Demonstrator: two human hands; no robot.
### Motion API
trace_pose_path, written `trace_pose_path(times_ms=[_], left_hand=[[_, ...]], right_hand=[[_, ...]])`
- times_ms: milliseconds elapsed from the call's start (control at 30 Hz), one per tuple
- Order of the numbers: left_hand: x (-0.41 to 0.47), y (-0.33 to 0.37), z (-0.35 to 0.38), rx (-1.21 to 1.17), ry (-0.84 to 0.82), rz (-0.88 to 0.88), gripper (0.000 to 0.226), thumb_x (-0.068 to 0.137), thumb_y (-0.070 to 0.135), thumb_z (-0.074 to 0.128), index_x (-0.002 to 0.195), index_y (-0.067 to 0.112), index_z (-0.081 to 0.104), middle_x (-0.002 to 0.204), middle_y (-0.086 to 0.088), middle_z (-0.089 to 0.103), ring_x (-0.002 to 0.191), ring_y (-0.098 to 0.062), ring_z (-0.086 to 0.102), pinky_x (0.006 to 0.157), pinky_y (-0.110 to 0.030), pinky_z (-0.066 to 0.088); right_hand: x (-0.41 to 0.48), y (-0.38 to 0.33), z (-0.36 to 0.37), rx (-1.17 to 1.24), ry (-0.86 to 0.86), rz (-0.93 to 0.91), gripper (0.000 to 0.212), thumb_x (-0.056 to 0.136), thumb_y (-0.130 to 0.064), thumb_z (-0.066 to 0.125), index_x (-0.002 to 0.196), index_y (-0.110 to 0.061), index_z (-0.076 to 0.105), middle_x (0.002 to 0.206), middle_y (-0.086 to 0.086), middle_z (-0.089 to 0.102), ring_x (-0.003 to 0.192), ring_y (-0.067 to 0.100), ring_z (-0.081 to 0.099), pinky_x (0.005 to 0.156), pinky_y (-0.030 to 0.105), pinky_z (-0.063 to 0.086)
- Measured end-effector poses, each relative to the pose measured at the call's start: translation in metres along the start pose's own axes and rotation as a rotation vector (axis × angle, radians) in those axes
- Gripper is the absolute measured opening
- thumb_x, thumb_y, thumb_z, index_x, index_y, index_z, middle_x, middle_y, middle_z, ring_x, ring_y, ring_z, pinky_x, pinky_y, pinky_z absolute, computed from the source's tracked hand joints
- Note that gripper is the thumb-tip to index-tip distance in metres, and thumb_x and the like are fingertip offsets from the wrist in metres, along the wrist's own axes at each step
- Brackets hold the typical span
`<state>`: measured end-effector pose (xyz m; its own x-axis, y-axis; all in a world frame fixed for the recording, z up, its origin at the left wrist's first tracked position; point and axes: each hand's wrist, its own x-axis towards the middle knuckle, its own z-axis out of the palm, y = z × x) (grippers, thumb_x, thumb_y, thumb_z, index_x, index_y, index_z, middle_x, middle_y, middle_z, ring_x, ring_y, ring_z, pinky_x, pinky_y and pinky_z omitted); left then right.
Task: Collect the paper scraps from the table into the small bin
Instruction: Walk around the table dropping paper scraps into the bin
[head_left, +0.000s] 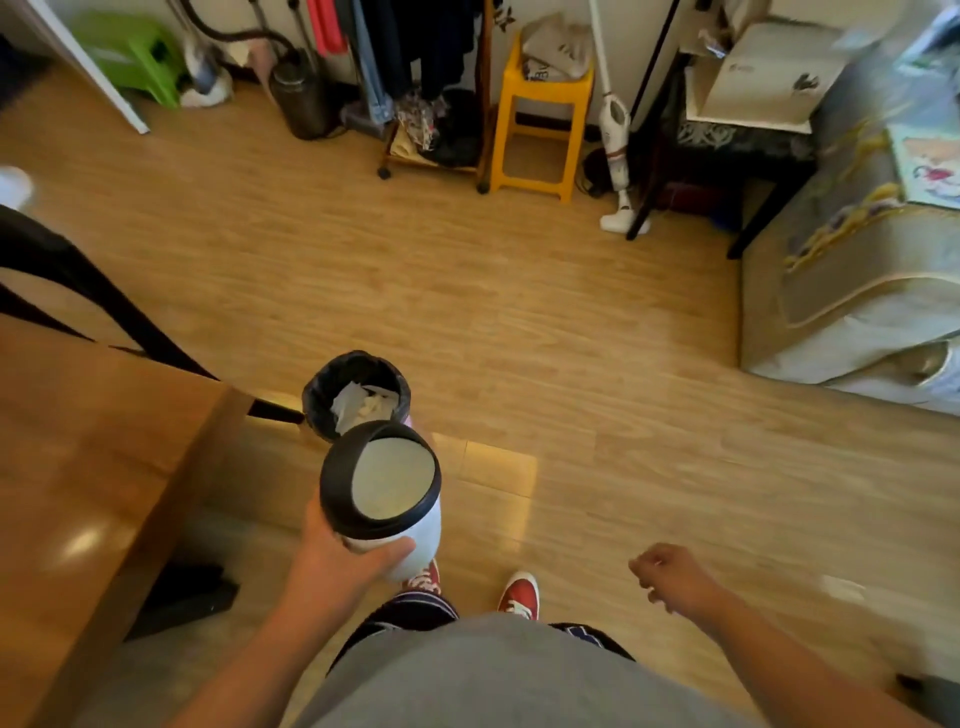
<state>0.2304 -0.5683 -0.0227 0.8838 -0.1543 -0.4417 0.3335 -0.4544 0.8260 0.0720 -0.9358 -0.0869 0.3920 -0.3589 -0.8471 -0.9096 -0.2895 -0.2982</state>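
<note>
The left hand (332, 551) is wrapped around a small white bin (410, 535) with a black-rimmed swing lid (393, 480), held up over the wooden floor (519, 338) beside the table (93, 467); fingers curl round the lower body, thumb across the near side, a firm enough clasp by the look of it. Just beyond it, on the floor, stands a larger floor bin (356, 395) lined with a black bag, and white paper scraps (358, 402) are lying inside; whether any scraps sit in the small bin I cannot tell, since the lid covers the mouth. The visible corner of the table shows no scraps. The right hand (670, 577) hangs out to the side, fingers loosely curled, gripping nothing.

Now the risks; the hold is one-handed and low on the body, so a tilt could let the bin slide or roll out of the palm; the swing lid may flip if the bin tips, spilling whatever is inside onto the floor. The two bins sit very close, so a careless swing could knock the floor bin over and scatter its paper; and the person's red shoes (519, 592) are right underneath, an easy trip if the bin drops.
</note>
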Motion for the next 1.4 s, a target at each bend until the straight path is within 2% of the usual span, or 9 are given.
trace_pose_path(times_ms=[233, 433, 567, 667, 833, 1000, 1100, 1233, 1400], left_hand=[[0.072, 0.020, -0.012, 0.028, 0.083, -0.056, 0.112, 0.064, 0.012, 0.097, 0.152, 0.024, 0.029, 0.134, 0.000, 0.052, 0.124, -0.021, 0.054, 0.102, -0.047, 0.050], [0.184, 0.059, -0.013, 0.002, 0.104, -0.048, 0.106, 0.064, 0.010, 0.097, 0.147, 0.025, 0.033, 0.127, 0.004, 0.053, 0.119, -0.018, 0.054, 0.095, -0.036, 0.049], [0.261, 0.097, -0.014, 0.023, 0.055, -0.035, 0.112, 0.062, 0.013, 0.097, 0.152, 0.023, 0.031, 0.134, 0.002, 0.053, 0.124, -0.020, 0.053, 0.094, -0.034, 0.050], [0.309, 0.133, -0.003, 0.040, 0.014, -0.044, 0.116, 0.061, 0.020, 0.097, 0.153, 0.027, 0.027, 0.130, 0.010, 0.051, 0.119, -0.014, 0.052, 0.073, -0.012, 0.054], [0.372, 0.195, 0.022, 0.002, -0.062, 0.033, 0.108, 0.052, 0.038, 0.094, 0.138, 0.044, 0.029, 0.118, 0.031, 0.052, 0.102, 0.024, 0.054, 0.074, -0.007, 0.045], [0.435, 0.246, 0.053, -0.026, -0.062, 0.060, 0.113, 0.056, 0.029, 0.096, 0.148, 0.035, 0.030, 0.125, 0.024, 0.052, 0.112, 0.000, 0.056, 0.092, -0.027, 0.049], [0.474, 0.264, 0.063, -0.045, -0.005, 0.043, 0.111, 0.062, 0.022, 0.098, 0.148, 0.033, 0.029, 0.123, 0.026, 0.051, 0.110, 0.002, 0.055, 0.091, -0.026, 0.049], [0.500, 0.272, 0.053, -0.095, 0.162, -0.038, 0.105, 0.063, 0.018, 0.098, 0.141, 0.040, 0.031, 0.120, 0.027, 0.052, 0.105, 0.013, 0.053, 0.077, -0.008, 0.045], [0.497, 0.260, 0.012, -0.156, 0.402, -0.164, 0.097, 0.065, 0.022, 0.097, 0.141, 0.036, 0.037, 0.122, 0.021, 0.056, 0.103, 0.015, 0.057, 0.083, -0.014, 0.048]], right_hand=[[0.080, -0.158, -0.053, 0.017, 0.014, -0.174, 0.019, 0.094, -0.023, 0.062, 0.087, -0.006, 0.061, 0.080, 0.011, 0.062, 0.066, 0.023, 0.057, 0.052, 0.025, 0.038], [0.140, -0.264, -0.098, -0.047, 0.031, -0.196, 0.023, 0.093, -0.032, 0.062, 0.079, -0.014, 0.061, 0.082, 0.010, 0.064, 0.070, 0.024, 0.061, 0.054, 0.028, 0.041], [0.161, -0.297, -0.133, -0.125, 0.018, -0.164, 0.022, 0.093, -0.035, 0.061, 0.089, -0.014, 0.065, 0.093, 0.015, 0.069, 0.072, 0.024, 0.064, 0.056, 0.030, 0.044], [0.174, -0.308, -0.161, -0.122, 0.047, -0.126, 0.019, 0.092, -0.034, 0.063, 0.085, -0.017, 0.064, 0.092, 0.016, 0.069, 0.072, 0.026, 0.067, 0.060, 0.031, 0.045], [0.207, -0.312, -0.205, -0.121, 0.074, -0.032, 0.021, 0.091, -0.033, 0.064, 0.084, -0.013, 0.064, 0.091, 0.022, 0.071, 0.067, 0.025, 0.064, 0.054, 0.027, 0.042], [0.257, -0.329, -0.251, -0.159, 0.073, 0.016, 0.022, 0.090, -0.032, 0.065, 0.081, -0.011, 0.065, 0.084, 0.021, 0.073, 0.067, 0.027, 0.065, 0.054, 0.027, 0.043], [0.294, -0.364, -0.285, -0.199, 0.045, 0.012, 0.024, 0.090, -0.028, 0.066, 0.081, -0.006, 0.065, 0.078, 0.016, 0.071, 0.068, 0.027, 0.063, 0.054, 0.027, 0.042], [0.333, -0.447, -0.314, -0.302, -0.076, -0.084, 0.026, 0.092, -0.026, 0.064, 0.091, 0.000, 0.066, 0.082, 0.017, 0.070, 0.067, 0.026, 0.063, 0.052, 0.026, 0.040], [0.376, -0.592, -0.301, -0.492, -0.191, -0.307, 0.029, 0.092, -0.028, 0.063, 0.094, 0.000, 0.067, 0.101, 0.020, 0.069, 0.093, 0.036, 0.066, 0.081, 0.039, 0.051]])
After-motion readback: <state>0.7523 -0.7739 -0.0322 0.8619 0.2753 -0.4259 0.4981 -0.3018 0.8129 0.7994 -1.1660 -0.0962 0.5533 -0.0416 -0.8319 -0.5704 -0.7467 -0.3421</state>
